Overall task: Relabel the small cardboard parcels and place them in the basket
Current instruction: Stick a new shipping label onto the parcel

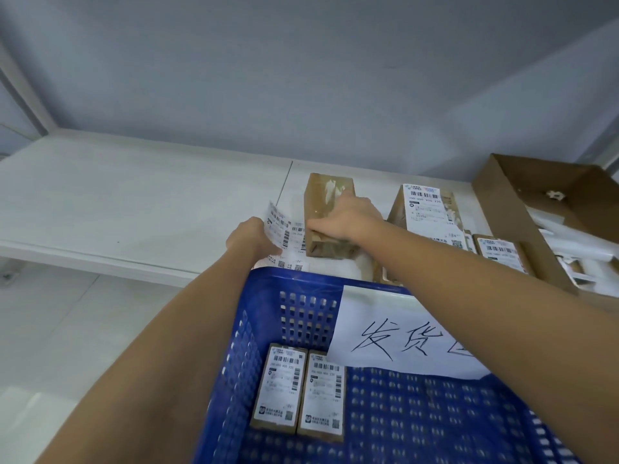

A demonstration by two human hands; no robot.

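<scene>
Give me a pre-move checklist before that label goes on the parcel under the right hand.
1. Right hand steadies the bare parcel: ok.
2. Left hand holds the label strip: ok.
3. Parcel's top face free of an old label: ok.
4. Label peeled off its backing: cannot tell.
5. Blue basket has room beside its two labelled parcels: ok.

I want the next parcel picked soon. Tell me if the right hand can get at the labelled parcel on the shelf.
Probably yes, once freed. The right hand grips the unlabelled parcel, and the labelled parcel stands just beside it with nothing between.
</scene>
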